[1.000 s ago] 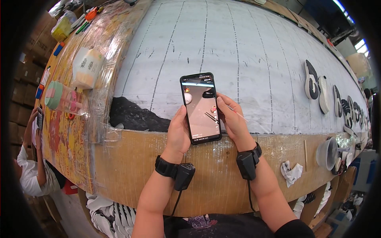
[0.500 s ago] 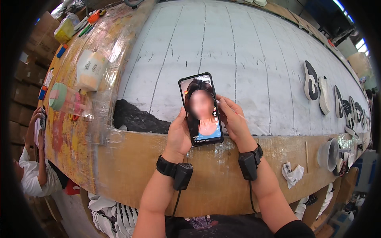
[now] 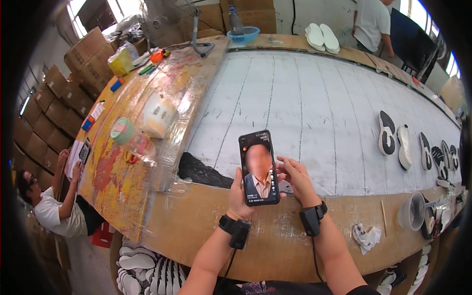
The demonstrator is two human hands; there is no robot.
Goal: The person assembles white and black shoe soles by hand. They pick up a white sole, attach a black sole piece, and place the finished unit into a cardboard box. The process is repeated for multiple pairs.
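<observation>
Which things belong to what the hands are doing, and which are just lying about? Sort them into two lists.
Seemingly in use:
- phone, held in the left hand, right hand close beside it

Apparently just lying about:
- shoe soles
- crumpled white paper
- thin stick
- clear plastic tub
- green-lidded bottle

We hold a black-cased smartphone (image 3: 259,169), lit screen facing us, top tilted left, seemingly over the white worktop's near edge (image 3: 339,193).

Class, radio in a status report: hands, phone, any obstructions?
Left hand holding lit phone. Right hand close beside it, contact unclear. No obstruction seen.
</observation>
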